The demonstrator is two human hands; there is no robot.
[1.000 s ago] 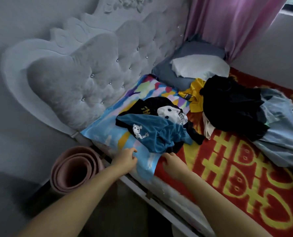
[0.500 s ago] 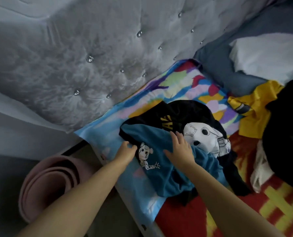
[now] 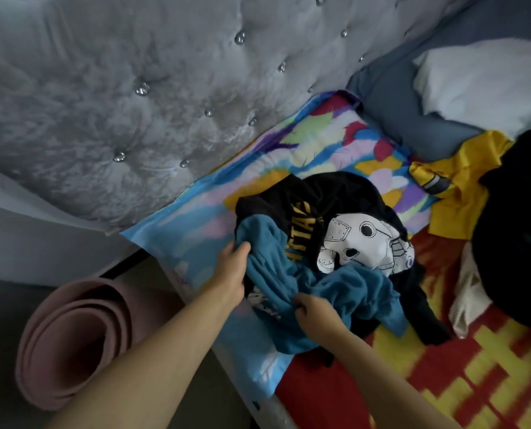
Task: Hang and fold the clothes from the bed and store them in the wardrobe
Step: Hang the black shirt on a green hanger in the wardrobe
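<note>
On the bed's near edge, both hands, left hand (image 3: 231,267) and right hand (image 3: 315,314), grasp the blue shirt (image 3: 335,292); under it lies a black shirt (image 3: 335,199), a pink mat (image 3: 72,342) at left.

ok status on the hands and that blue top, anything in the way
Left hand and right hand both gripping the blue top. Top bunched, on the bed. Lies over the black printed shirt, which may drag along.

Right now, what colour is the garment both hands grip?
Teal blue garment, seen in the head view.
</note>
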